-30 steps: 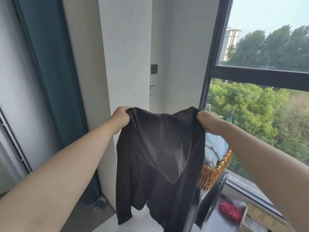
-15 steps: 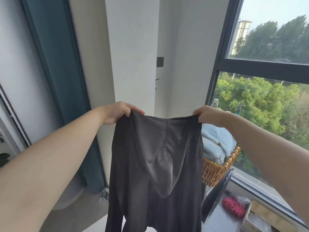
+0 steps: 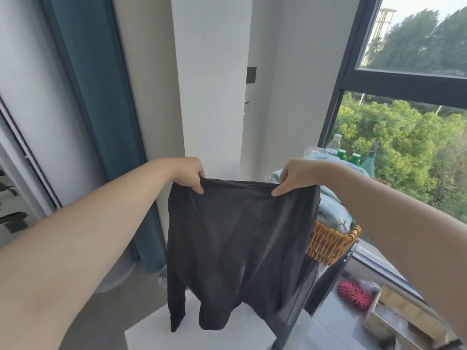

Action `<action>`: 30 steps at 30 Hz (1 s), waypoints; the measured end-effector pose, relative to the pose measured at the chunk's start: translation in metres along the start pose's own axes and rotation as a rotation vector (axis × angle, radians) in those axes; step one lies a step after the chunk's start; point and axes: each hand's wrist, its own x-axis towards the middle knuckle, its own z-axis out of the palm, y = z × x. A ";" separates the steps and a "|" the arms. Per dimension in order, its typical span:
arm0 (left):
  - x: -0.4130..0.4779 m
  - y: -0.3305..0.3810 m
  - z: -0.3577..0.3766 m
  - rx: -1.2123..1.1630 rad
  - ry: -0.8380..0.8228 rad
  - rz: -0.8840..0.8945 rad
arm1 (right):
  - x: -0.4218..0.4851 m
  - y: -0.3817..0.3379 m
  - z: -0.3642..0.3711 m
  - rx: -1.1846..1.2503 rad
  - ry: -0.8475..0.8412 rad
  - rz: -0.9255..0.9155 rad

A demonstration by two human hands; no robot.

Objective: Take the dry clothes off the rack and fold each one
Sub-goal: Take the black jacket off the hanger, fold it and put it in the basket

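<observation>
A dark grey hooded top point(image 3: 237, 246) hangs in the air in front of me, stretched flat between both hands. My left hand point(image 3: 188, 174) pinches its top edge at the left corner. At the right corner my right hand point(image 3: 295, 176) pinches the same edge. The sleeves and hood dangle down, and their ends hang just above a white flat surface point(image 3: 202, 335). No drying rack is in view.
A wicker basket point(image 3: 328, 245) with light blue laundry stands behind the top on the right, with bottles point(image 3: 353, 157) beyond it by the window. A red spiky ball point(image 3: 353, 294) and a box lie lower right. A teal curtain point(image 3: 101, 109) hangs at left.
Both hands have dropped lower with the top, so its top edge now runs straight and taut between them. The garment's lower end has come down close to the white surface.
</observation>
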 end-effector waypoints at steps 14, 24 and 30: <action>-0.033 -0.054 0.021 -0.891 -0.493 0.057 | -0.020 -0.019 0.025 0.640 -0.321 0.048; 0.020 -0.086 0.063 -1.003 -0.258 -0.128 | 0.058 -0.053 0.064 0.230 -0.241 0.126; 0.098 -0.104 0.183 -0.335 0.270 -0.300 | 0.156 -0.056 0.185 0.106 0.043 0.046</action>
